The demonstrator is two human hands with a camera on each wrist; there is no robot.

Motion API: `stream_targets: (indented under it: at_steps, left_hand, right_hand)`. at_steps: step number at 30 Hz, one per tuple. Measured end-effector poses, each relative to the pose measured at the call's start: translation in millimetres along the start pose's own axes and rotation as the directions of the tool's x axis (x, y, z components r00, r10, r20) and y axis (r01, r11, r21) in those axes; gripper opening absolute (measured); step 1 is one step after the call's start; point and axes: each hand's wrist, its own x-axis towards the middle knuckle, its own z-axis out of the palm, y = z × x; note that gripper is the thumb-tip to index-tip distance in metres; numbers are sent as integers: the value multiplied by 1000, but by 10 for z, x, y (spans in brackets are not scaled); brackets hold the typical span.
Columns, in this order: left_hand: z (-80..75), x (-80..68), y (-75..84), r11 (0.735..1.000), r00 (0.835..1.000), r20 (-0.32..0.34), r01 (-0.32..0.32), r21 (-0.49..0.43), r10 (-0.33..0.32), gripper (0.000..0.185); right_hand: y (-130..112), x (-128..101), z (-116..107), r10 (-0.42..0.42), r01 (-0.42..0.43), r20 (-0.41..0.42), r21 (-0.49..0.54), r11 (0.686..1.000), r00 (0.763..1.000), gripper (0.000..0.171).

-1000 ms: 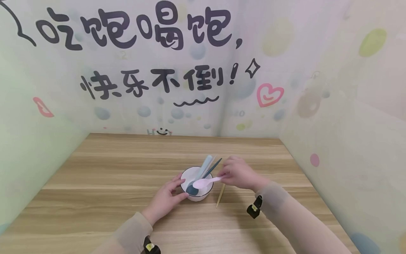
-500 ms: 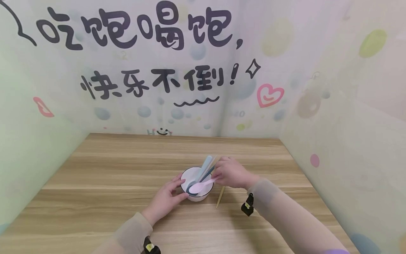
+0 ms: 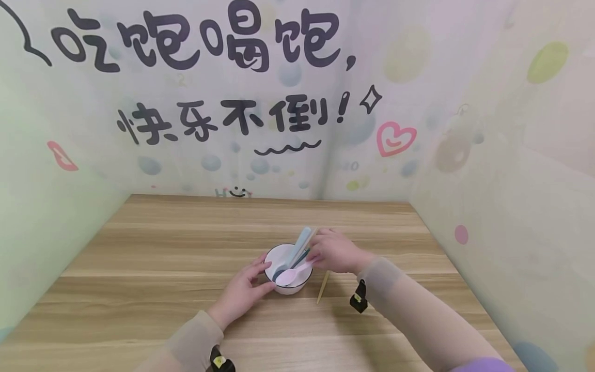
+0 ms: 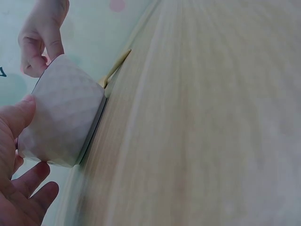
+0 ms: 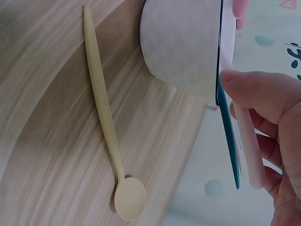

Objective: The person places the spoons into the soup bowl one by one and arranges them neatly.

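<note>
A white bowl (image 3: 289,291) with a dark rim stands on the table, its faceted outer wall (image 4: 66,110) filling much of the left wrist view. My left hand (image 3: 243,292) grips its left side, thumb and fingers spread around the wall. Over the bowl's right rim, my right hand (image 3: 338,252) pinches the handle of a pink spoon (image 3: 285,277), whose scoop lies inside the bowl. A light blue handle (image 3: 301,244) and a dark teal spoon (image 5: 229,141) also lean in the bowl. A thin pale handle beside them is partly hidden by my right hand.
To the right of the bowl a wooden spoon (image 5: 102,101) lies on the wood-grain table (image 3: 176,248), partly under my right hand in the head view. Printed walls (image 3: 195,170) rise at the back and both sides.
My right hand has moved left and slightly lower toward the bowl, bringing the pink spoon's scoop down into it, over the teal spoon. The left hand and bowl have stayed put.
</note>
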Motion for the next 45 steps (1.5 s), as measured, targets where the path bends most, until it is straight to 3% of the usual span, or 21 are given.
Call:
stream_targets:
  at_steps: [17, 25, 37, 45]
  left_hand:
    - [-7, -1, 6, 1000, 1000, 9, 10, -14, -10, 52]
    - [0, -2, -13, 1000, 1000, 4, -1, -4, 1, 52]
    - [0, 0, -14, 1000, 1000, 3, -3, -7, 3, 53]
    - [1, -2, -8, 1000, 1000, 1, -7, -19, 7, 53]
  right_hand:
    - [-23, 160, -27, 51, -56, 149, 30, 998, 988, 5]
    - [-107, 264, -64, 138, -137, 206, -18, 990, 969, 9]
    - [-156, 273, 3, 197, -190, 114, -71, 979, 974, 15]
    - [-102, 221, 34, 250, -250, -1, -2, 968, 968, 10]
